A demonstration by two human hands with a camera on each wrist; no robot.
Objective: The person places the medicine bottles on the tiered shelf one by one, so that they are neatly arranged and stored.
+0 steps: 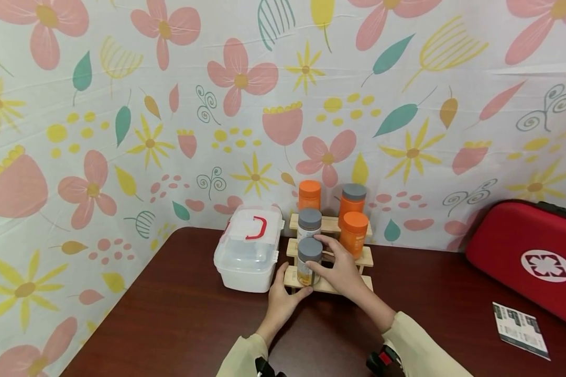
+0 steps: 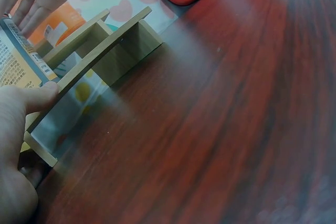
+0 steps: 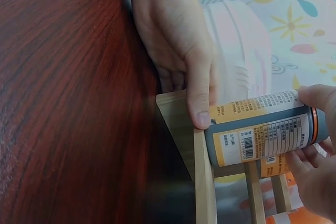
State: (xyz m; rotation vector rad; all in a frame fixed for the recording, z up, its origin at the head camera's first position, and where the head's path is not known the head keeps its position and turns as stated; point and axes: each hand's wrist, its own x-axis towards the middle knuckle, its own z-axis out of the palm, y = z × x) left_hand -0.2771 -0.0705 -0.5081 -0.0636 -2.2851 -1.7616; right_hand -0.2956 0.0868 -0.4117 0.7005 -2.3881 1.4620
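A three-step wooden rack (image 1: 331,287) stands on the table with supplement bottles on its steps. On the lowest step, at the left, is an upright grey-lidded bottle (image 1: 308,262) with a printed yellow and white label. My right hand (image 1: 341,268) holds this bottle near its top, thumb on one side and fingers on the other. My left hand (image 1: 283,302) grips the left end of the lowest step, its thumb (image 3: 199,106) on the front edge by the bottle's base. Behind stand another grey-lidded bottle (image 1: 309,220), orange-lidded bottles (image 1: 354,235) and an orange bottle with a grey lid (image 1: 352,201).
Left of the rack sits a white box (image 1: 247,275) with a clear lid and red handle. A red first-aid case (image 1: 504,246) lies at the right, with a printed card (image 1: 521,329) before it. A flowered cloth (image 1: 245,125) hangs behind the table (image 1: 170,314).
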